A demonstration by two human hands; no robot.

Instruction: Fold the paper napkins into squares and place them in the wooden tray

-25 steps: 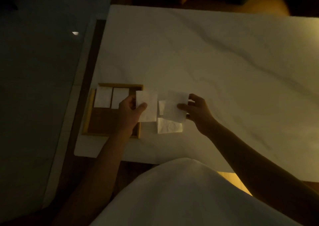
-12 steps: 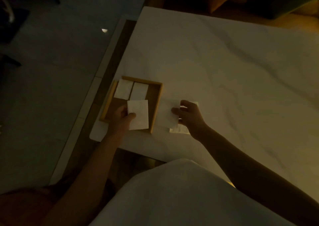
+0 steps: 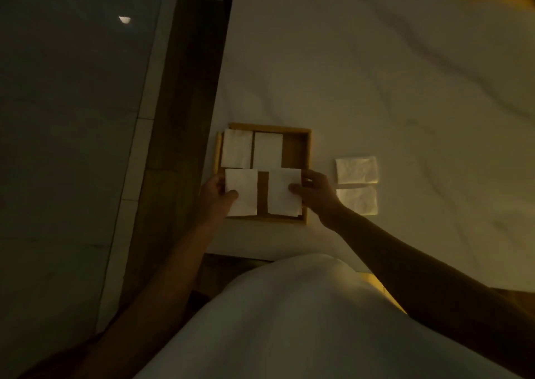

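Where work stands: tray (image 3: 307, 152) front.
Left hand (image 3: 215, 196): clamps left napkin (image 3: 241, 191).
Right hand (image 3: 317, 194): pinches right napkin (image 3: 283, 191).
Rear row: two napkins (image 3: 237, 148).

Dim, warm yellowish light; soft, slightly blurred, wide-angle picture.

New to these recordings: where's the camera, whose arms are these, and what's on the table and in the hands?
No machine: a person's bare hands, filmed downward by a wide-angle camera worn on the head. On the pale table stands a wooden tray with two folded napkins in its far half. The left hand pinches a third napkin, the right hand a fourth napkin, both over the tray's near half. Right of the tray, on the table, lie two more napkins.
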